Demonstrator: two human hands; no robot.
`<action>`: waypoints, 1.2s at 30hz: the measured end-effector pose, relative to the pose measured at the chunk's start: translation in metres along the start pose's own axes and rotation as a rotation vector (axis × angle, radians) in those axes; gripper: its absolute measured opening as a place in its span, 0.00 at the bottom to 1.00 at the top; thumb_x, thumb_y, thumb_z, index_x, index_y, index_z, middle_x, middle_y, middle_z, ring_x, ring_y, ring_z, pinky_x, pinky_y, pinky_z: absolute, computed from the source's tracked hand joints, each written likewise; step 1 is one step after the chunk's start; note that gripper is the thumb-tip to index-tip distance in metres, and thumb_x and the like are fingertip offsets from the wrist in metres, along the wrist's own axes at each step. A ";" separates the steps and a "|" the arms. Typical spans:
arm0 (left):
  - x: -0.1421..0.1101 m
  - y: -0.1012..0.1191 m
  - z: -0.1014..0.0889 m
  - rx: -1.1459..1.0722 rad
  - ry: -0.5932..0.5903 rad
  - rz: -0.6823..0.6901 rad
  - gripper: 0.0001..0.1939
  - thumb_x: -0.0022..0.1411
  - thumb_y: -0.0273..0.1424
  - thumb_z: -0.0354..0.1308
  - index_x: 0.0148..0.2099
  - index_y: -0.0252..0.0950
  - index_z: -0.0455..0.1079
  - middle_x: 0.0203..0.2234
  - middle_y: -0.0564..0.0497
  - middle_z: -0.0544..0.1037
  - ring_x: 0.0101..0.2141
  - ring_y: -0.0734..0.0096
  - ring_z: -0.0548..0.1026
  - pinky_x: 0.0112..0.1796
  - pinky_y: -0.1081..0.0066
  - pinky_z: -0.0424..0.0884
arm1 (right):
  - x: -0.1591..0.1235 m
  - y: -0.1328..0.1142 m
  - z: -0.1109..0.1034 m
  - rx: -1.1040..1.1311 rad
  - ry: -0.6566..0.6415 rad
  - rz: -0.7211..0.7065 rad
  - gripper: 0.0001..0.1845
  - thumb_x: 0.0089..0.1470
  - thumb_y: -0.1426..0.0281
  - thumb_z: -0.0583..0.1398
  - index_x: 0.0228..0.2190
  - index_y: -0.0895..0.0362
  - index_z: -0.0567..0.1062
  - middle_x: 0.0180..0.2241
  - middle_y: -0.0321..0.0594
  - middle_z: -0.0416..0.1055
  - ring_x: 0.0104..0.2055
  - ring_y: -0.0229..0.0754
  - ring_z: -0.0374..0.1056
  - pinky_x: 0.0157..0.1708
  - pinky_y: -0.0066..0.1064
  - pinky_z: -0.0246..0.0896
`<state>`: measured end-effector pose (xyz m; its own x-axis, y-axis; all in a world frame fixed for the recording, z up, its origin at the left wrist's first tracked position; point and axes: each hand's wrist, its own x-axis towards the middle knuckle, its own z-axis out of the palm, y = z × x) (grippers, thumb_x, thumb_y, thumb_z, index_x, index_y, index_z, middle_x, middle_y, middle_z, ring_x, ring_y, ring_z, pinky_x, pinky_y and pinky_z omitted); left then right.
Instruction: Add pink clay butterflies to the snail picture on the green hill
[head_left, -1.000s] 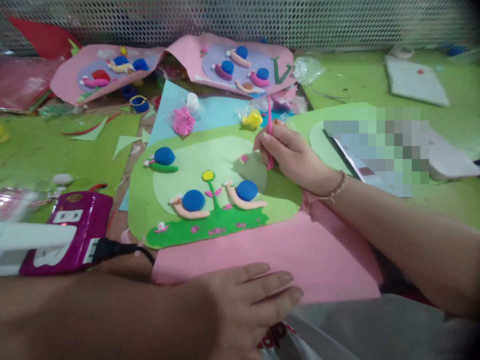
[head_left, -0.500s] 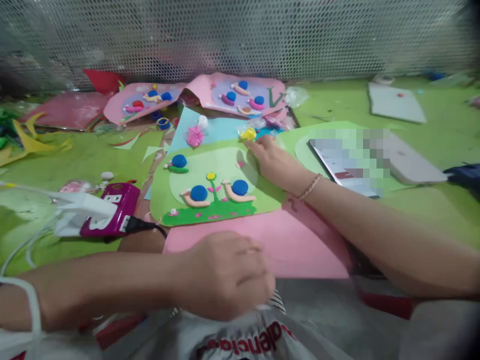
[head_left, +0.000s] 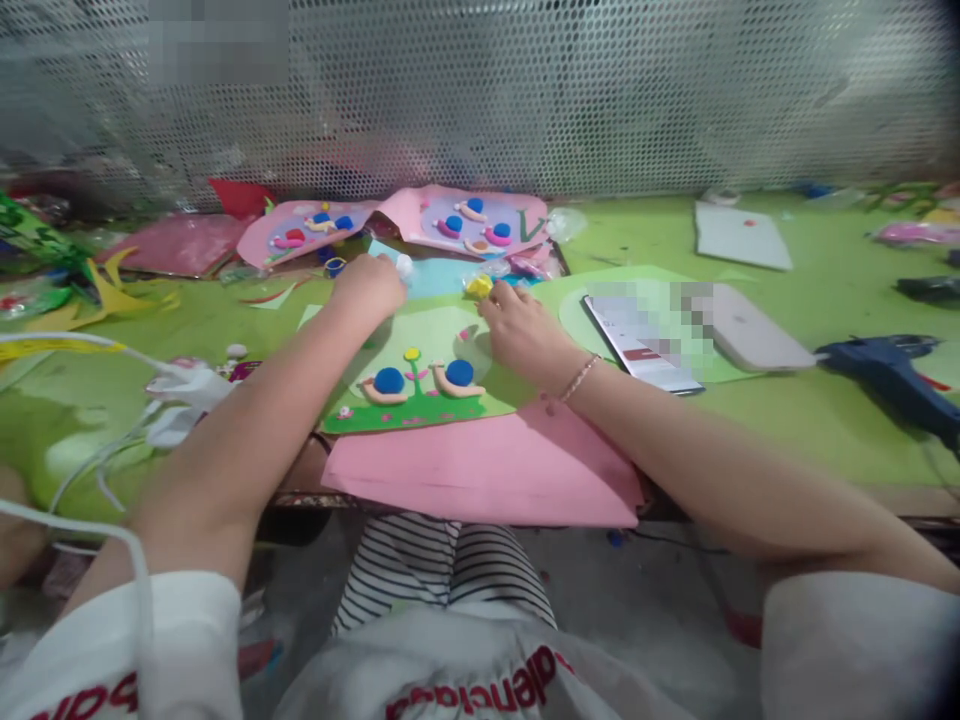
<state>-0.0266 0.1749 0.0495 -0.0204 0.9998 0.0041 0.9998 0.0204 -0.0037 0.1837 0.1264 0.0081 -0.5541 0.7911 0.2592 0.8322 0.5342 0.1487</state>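
A light green paper card (head_left: 517, 385) bears clay snails with blue shells (head_left: 389, 382) and a yellow clay flower (head_left: 412, 355). My left hand (head_left: 371, 285) reaches over the card's far left edge, its fingers closed beside a small white lump (head_left: 405, 268). What lies under those fingers is hidden. Over the card's upper right, my right hand (head_left: 517, 325) has its fingers curled in a pinch, close against a lump of yellow clay (head_left: 480, 287). Whether they grip it is unclear. A pink sheet (head_left: 480, 470) lies under the card.
Two pink snail cards (head_left: 431, 195) lie at the back before a perforated metal screen (head_left: 525, 90). To the right are a phone (head_left: 637, 345), a pale rounded case (head_left: 757, 325) and a blue glue gun (head_left: 892, 375). White cables (head_left: 112, 480) run on the left.
My left hand has gone from above the near table edge forward to the card's far left edge. My right hand stays by the yellow clay. The view has shifted slightly.
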 end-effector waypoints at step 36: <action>-0.049 -0.001 0.008 -1.028 -0.123 0.311 0.12 0.53 0.39 0.64 0.32 0.34 0.72 0.24 0.52 0.77 0.25 0.73 0.76 0.27 0.75 0.71 | 0.008 -0.005 0.019 0.968 0.521 -0.165 0.09 0.59 0.75 0.51 0.37 0.56 0.70 0.38 0.43 0.66 0.39 0.38 0.64 0.39 0.32 0.64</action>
<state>-0.0265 0.1259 0.0417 0.2915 0.9554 0.0474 0.4841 -0.1901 0.8541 0.1746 0.1356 -0.0088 -0.3908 0.5882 0.7080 0.2556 0.8083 -0.5304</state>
